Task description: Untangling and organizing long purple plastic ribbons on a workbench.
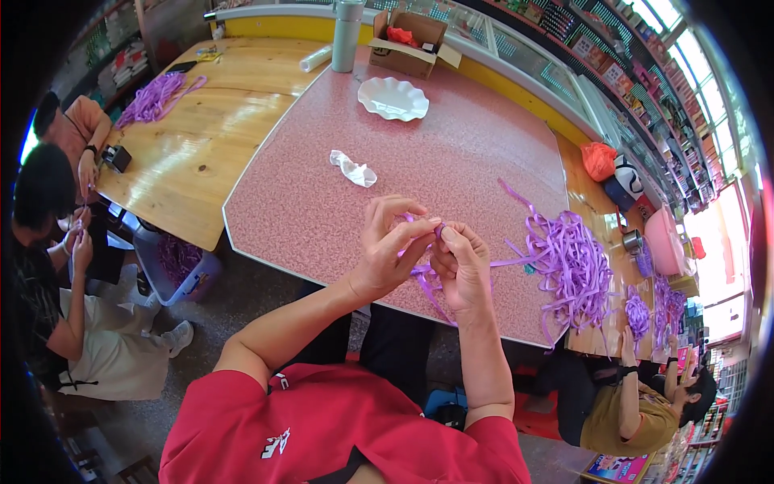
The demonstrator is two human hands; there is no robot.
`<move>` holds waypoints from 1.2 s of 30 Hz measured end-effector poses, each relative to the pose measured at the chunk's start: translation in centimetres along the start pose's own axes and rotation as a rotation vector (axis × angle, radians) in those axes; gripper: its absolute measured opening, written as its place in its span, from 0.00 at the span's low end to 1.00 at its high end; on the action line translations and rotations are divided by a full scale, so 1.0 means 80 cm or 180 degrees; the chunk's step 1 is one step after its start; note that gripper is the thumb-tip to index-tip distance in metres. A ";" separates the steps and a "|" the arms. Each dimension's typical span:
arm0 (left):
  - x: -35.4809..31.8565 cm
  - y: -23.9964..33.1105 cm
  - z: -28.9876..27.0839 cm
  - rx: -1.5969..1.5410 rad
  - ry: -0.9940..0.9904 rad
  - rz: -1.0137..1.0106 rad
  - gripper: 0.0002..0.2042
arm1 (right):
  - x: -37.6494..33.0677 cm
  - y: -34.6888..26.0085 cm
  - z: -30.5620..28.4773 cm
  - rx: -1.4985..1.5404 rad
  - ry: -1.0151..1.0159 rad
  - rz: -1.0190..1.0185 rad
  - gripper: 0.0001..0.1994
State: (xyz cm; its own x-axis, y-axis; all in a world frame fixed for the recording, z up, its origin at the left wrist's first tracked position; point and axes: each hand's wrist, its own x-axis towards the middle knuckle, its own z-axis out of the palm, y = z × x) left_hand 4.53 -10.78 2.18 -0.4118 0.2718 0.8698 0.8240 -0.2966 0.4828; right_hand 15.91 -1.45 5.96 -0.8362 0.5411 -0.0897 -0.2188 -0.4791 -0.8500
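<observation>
At the far left two other people sit beside the bare wooden table (pixel 193 137), their hands held close together at its edge, and a loose bundle of purple plastic strips (pixel 157 95) lies on that table's far end, with a small black box (pixel 118 156) near its corner. Just right of it begins the pink speckled laminate table (pixel 322 202), on which rest a crumpled white tissue (pixel 353 169), a white scalloped plate (pixel 393 98), a tall grey-green tumbler (pixel 347 34) and an open brown cardboard box (pixel 411 42) farther back. Over the near edge of the pink table the left hand (pixel 387 250) is raised with its fingers curled, thumb and forefinger pinched on a thin purple plastic strip (pixel 431 282). Touching it, the right hand (pixel 463 262) is closed in a loose fist, its fingertips gripping the same strip at a small knotted point between the two hands. The strip hangs down below the hands in loops and also runs off rightward across the tabletop to a large tangled heap of purple strips (pixel 568 270) lying near the table's right corner. Farther right another person sits by smaller purple bunches (pixel 645 310).
</observation>
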 end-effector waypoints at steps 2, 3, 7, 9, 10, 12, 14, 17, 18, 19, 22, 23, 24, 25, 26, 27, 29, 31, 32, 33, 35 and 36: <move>0.002 -0.002 -0.001 0.0212 0.0080 0.0151 0.15 | 0.002 0.004 0.000 -0.0018 0.0028 -0.0123 0.04; 0.002 -0.003 -0.001 0.0329 0.0125 0.0182 0.15 | 0.003 0.007 0.000 -0.0026 0.0023 -0.0133 0.04; 0.000 -0.003 -0.001 0.0507 0.0139 0.0102 0.13 | 0.005 0.020 0.003 -0.0430 0.0245 -0.0597 0.04; 0.003 0.000 -0.002 0.0496 0.0139 0.0067 0.13 | 0.006 0.023 0.004 -0.0572 0.0290 -0.0735 0.04; 0.005 0.001 -0.002 0.0479 0.0130 0.0030 0.13 | 0.006 0.024 0.005 -0.0675 0.0312 -0.0846 0.04; 0.007 0.002 -0.002 0.0445 0.0086 -0.0009 0.13 | 0.006 0.026 0.005 -0.0775 0.0333 -0.0949 0.04; 0.010 0.001 -0.003 0.0408 0.0041 -0.0049 0.14 | 0.007 0.027 0.004 -0.0896 0.0354 -0.1031 0.04; 0.012 -0.001 -0.007 0.0483 -0.0060 -0.0003 0.14 | 0.008 0.029 0.004 -0.1113 0.0362 -0.1138 0.04; 0.013 -0.002 -0.007 0.0504 -0.0085 -0.0001 0.14 | 0.008 0.028 0.004 -0.1114 0.0363 -0.1129 0.04; 0.013 -0.003 -0.008 0.0526 -0.0110 0.0000 0.15 | 0.008 0.026 0.004 -0.1209 0.0345 -0.1074 0.04; 0.016 -0.004 -0.010 0.0575 -0.0154 0.0091 0.15 | 0.010 0.022 0.008 -0.1481 0.0321 -0.1101 0.05; 0.016 -0.005 -0.010 0.0581 -0.0158 0.0079 0.15 | 0.010 0.023 0.010 -0.1648 0.0306 -0.1179 0.05; 0.015 -0.006 -0.011 0.0597 -0.0161 0.0106 0.15 | 0.009 0.020 0.012 -0.1645 0.0304 -0.1165 0.05; 0.015 -0.006 -0.011 0.0613 -0.0166 0.0134 0.15 | 0.008 0.016 0.013 -0.1674 0.0328 -0.1064 0.05; 0.014 -0.006 -0.009 0.0606 -0.0170 0.0129 0.15 | 0.007 0.012 0.012 -0.1708 0.0362 -0.0973 0.05; 0.013 -0.007 -0.008 0.0598 -0.0148 0.0145 0.15 | 0.007 0.011 0.009 -0.1709 0.0370 -0.0968 0.05; 0.011 -0.007 -0.007 0.0589 -0.0131 0.0158 0.15 | 0.008 0.011 0.004 -0.1197 0.0365 -0.0539 0.06; 0.008 -0.007 -0.007 0.0549 -0.0128 0.0181 0.15 | 0.008 0.012 0.009 -0.1064 0.0412 -0.0470 0.06; 0.006 -0.007 -0.008 0.0546 -0.0134 0.0178 0.15 | 0.008 0.012 0.011 -0.0935 0.0458 -0.0406 0.06; 0.005 -0.006 -0.009 0.0499 -0.0139 0.0069 0.14 | 0.008 0.013 0.009 -0.0934 0.0464 -0.0403 0.06; 0.001 -0.005 -0.008 0.0453 -0.0147 -0.0045 0.14 | 0.009 0.016 0.005 -0.0955 0.0298 -0.0540 0.05; -0.001 -0.003 -0.007 0.0303 -0.0139 -0.0257 0.11 | 0.011 0.017 0.004 -0.0954 0.0300 -0.0534 0.05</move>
State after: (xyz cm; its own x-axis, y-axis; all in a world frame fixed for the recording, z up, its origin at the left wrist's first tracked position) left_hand 4.14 -11.26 2.04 -0.4628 0.3314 0.8222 0.8228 -0.1846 0.5375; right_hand 14.74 -1.88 4.86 -0.7480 0.6631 0.0285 -0.1803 -0.1617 -0.9702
